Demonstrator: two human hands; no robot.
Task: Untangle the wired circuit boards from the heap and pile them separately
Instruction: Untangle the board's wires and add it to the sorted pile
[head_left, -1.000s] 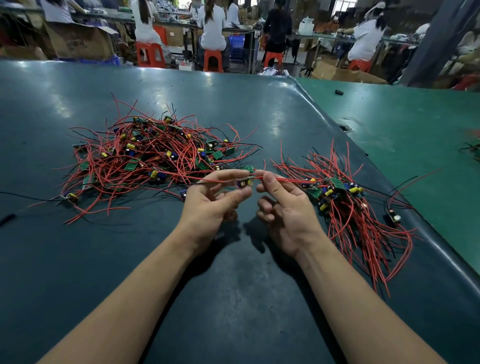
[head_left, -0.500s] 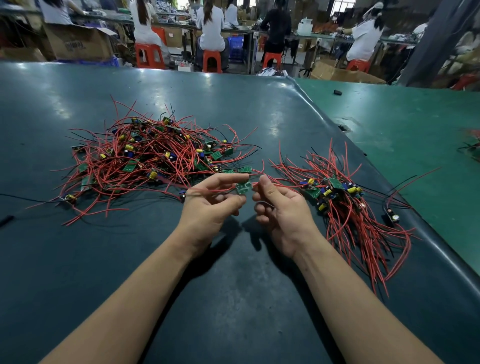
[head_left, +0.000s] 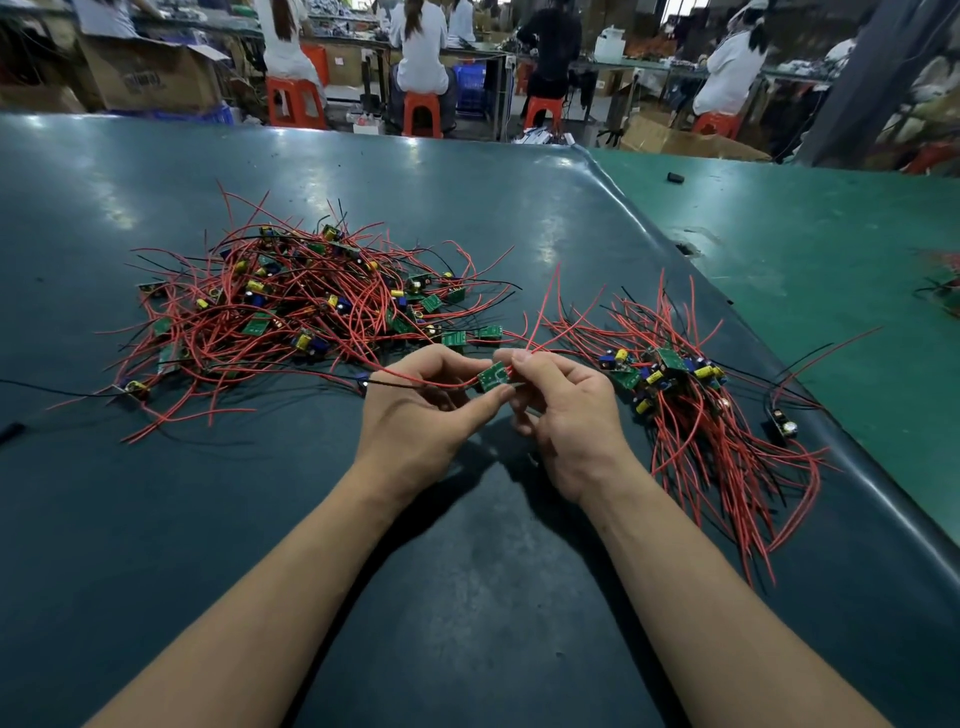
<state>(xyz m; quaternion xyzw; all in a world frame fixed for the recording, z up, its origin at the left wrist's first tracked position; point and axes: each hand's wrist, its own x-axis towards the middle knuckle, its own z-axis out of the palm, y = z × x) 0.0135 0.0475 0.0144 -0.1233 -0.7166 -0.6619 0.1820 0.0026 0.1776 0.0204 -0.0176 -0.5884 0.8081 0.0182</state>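
A tangled heap (head_left: 291, 312) of small green circuit boards with red and black wires lies on the dark table at left. A sorted pile (head_left: 691, 415) of the same boards lies at right, its wires running toward me. Between them I hold one green circuit board (head_left: 492, 375) just above the table. My left hand (head_left: 421, 410) pinches its lower edge and wires between thumb and fingers. My right hand (head_left: 561, 410) pinches the board's right end, where its red wires rise up and away.
The dark table (head_left: 467, 597) meets a green table (head_left: 831, 260) along a raised edge at right. One loose board (head_left: 782, 423) lies by that edge. A small black object (head_left: 674, 177) sits on the green table. Seated people and orange stools fill the background.
The board has turned in my fingers so its green face shows. Its red wires now rise up to the right instead of stretching sideways. Both hands stay close together.
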